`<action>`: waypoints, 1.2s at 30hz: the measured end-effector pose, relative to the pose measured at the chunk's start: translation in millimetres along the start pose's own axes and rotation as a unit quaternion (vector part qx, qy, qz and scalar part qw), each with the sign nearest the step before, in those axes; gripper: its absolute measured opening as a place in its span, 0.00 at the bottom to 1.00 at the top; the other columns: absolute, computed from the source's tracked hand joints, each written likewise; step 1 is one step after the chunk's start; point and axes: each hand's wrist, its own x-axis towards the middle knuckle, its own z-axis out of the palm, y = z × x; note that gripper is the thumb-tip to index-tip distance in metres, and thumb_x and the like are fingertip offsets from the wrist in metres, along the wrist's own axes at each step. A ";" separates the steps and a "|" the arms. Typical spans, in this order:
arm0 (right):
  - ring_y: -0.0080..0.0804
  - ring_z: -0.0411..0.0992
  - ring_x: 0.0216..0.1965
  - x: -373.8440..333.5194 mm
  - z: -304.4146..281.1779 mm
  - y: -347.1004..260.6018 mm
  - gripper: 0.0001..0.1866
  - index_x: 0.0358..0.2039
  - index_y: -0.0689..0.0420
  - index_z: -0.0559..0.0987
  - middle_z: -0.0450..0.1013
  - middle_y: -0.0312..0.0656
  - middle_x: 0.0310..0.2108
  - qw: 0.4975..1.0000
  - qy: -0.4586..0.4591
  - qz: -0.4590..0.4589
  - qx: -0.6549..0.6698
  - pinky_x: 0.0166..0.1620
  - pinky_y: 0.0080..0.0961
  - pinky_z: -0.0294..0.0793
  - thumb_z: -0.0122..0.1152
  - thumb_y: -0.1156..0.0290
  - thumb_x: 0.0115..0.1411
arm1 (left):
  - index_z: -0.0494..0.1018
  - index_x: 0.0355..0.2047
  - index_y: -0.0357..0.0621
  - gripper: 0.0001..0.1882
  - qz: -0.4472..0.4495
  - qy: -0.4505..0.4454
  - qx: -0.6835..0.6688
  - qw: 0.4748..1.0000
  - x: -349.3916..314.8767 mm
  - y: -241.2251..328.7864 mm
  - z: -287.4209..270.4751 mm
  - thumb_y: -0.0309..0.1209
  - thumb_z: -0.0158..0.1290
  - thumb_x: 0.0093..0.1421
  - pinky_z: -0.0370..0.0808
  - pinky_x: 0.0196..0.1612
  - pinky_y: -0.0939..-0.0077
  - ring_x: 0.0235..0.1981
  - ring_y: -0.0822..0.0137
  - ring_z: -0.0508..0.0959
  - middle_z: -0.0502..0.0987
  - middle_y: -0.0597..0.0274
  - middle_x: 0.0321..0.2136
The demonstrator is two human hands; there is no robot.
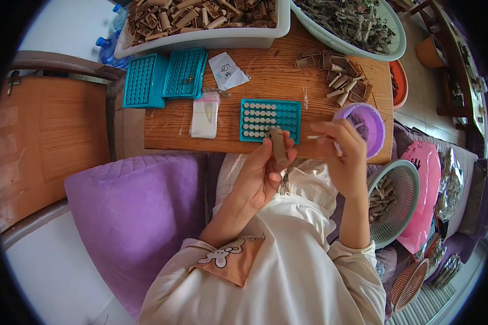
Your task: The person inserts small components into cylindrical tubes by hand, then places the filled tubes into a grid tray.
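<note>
At the far left stands an orange-brown wooden panel (49, 135), and below it lies a quilted purple cushion (135, 211). On the rectangular wooden table (271, 70), two stacked teal plastic perforated trays (165, 78) lie near the left edge. Beside them sit a white paper slip (228, 70) and a small clear plastic bag (205, 115). Behind these, a white rectangular plastic tub (211, 38) contains brown cylindrical paper tubes.

A teal plastic tray with rows of round sockets (270, 119) lies at the near table edge; most sockets show pale round ends. The left hand (263, 173) is closed around a brown cylindrical paper tube (279, 146), held upright just in front of this tray, between thumb and fingers.

The right hand (344, 157) pinches a thin pale stick (315, 137), which points left toward the tube top. Behind this hand sits a round purple plastic bowl (363, 122) at the table corner. A loose pile of brown tube pieces (341, 76) lies behind the bowl, and a pale round basin of dried greyish plant material (358, 24) sits at the far edge. To the lower right, a round white mesh basket (398, 200) holds more tubes, next to a pink plastic bag (425, 189).
</note>
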 end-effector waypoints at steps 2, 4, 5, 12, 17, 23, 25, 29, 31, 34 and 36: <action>0.30 0.68 0.23 0.9 5.6 -0.1 0.12 0.34 0.61 0.70 0.67 0.42 0.24 1.000 -0.017 -0.022 0.004 0.26 0.20 0.67 0.50 0.85 0.46 | 0.60 0.45 0.41 0.22 0.006 -0.007 0.037 0.999 0.1 -3.9 0.3 0.43 0.43 0.55 0.69 0.14 0.90 0.32 0.69 0.75 0.69 0.62 0.37; 0.32 0.69 0.24 1.7 13.1 6.4 0.14 0.35 0.60 0.68 0.67 0.42 0.24 0.996 -0.036 -0.068 0.055 0.25 0.21 0.68 0.51 0.84 0.45 | 0.60 0.45 0.42 0.22 0.050 -0.040 0.153 0.986 1.4 -7.3 -2.5 0.43 0.42 0.56 0.69 0.14 0.91 0.33 0.70 0.75 0.69 0.62 0.37; 0.32 0.70 0.24 4.3 10.6 3.5 0.15 0.35 0.59 0.67 0.68 0.43 0.24 0.995 -0.056 -0.065 0.046 0.25 0.23 0.69 0.52 0.84 0.45 | 0.60 0.45 0.42 0.22 0.043 -0.044 0.161 0.985 -0.4 -8.0 2.0 0.44 0.41 0.56 0.69 0.14 0.92 0.32 0.70 0.75 0.69 0.61 0.37; 0.35 0.70 0.22 5.0 -2.5 -3.4 0.10 0.30 0.60 0.67 0.68 0.41 0.24 0.994 -0.090 -0.066 -0.017 0.23 0.25 0.69 0.53 0.81 0.45 | 0.57 0.49 0.43 0.26 0.014 -0.073 0.236 0.969 -0.9 -7.2 2.2 0.46 0.41 0.55 0.68 0.13 0.90 0.27 0.70 0.76 0.69 0.60 0.35; 0.36 0.68 0.20 -0.8 -4.9 -3.0 0.08 0.27 0.58 0.67 0.67 0.40 0.21 0.986 -0.097 -0.110 -0.075 0.22 0.26 0.67 0.54 0.79 0.45 | 0.58 0.47 0.41 0.24 0.024 -0.065 0.301 0.951 -1.0 -9.5 7.6 0.44 0.40 0.56 0.67 0.12 0.88 0.27 0.70 0.75 0.70 0.59 0.32; 0.41 0.67 0.20 -2.5 -6.3 -1.4 0.06 0.25 0.59 0.67 0.66 0.42 0.20 0.982 -0.152 -0.052 -0.099 0.21 0.28 0.66 0.53 0.79 0.45 | 0.58 0.47 0.40 0.23 0.034 -0.042 0.402 0.914 1.2 -10.1 10.1 0.43 0.38 0.58 0.66 0.13 0.89 0.27 0.72 0.75 0.70 0.62 0.30; 0.41 0.67 0.20 -2.9 -7.1 1.8 0.06 0.25 0.59 0.67 0.65 0.42 0.20 0.982 -0.158 -0.047 -0.093 0.22 0.28 0.66 0.53 0.79 0.45 | 0.58 0.48 0.41 0.22 0.030 -0.057 0.446 0.893 3.6 -7.9 5.8 0.43 0.37 0.58 0.67 0.14 0.89 0.28 0.72 0.75 0.70 0.62 0.31; 0.38 0.67 0.21 -3.2 -14.1 5.5 0.06 0.26 0.58 0.68 0.65 0.40 0.20 0.985 -0.153 -0.038 -0.069 0.23 0.27 0.66 0.53 0.80 0.45 | 0.57 0.49 0.42 0.22 -0.001 -0.073 0.434 0.898 6.7 -6.7 9.8 0.42 0.37 0.59 0.67 0.14 0.88 0.28 0.70 0.75 0.70 0.61 0.32; 0.36 0.67 0.23 -4.5 -16.4 7.9 0.07 0.26 0.59 0.69 0.65 0.40 0.22 0.988 -0.139 -0.046 -0.045 0.25 0.26 0.67 0.53 0.82 0.44 | 0.57 0.49 0.41 0.23 -0.015 -0.091 0.401 0.911 7.8 -8.8 9.5 0.43 0.38 0.58 0.68 0.14 0.88 0.28 0.69 0.75 0.70 0.60 0.33; 0.37 0.67 0.25 -5.2 -10.9 4.0 0.07 0.26 0.60 0.68 0.65 0.41 0.25 0.992 -0.088 -0.078 -0.052 0.26 0.26 0.67 0.53 0.82 0.44 | 0.57 0.49 0.40 0.25 0.004 -0.102 0.406 0.908 10.5 -9.1 10.0 0.45 0.39 0.57 0.68 0.13 0.87 0.28 0.69 0.75 0.70 0.58 0.34; 0.38 0.67 0.26 -7.2 -11.5 2.4 0.07 0.26 0.61 0.67 0.65 0.43 0.28 0.993 -0.102 -0.057 -0.032 0.27 0.26 0.68 0.52 0.83 0.44 | 0.57 0.48 0.41 0.24 0.001 -0.102 0.411 0.906 8.7 -6.2 10.6 0.44 0.39 0.58 0.69 0.13 0.86 0.27 0.69 0.75 0.70 0.58 0.34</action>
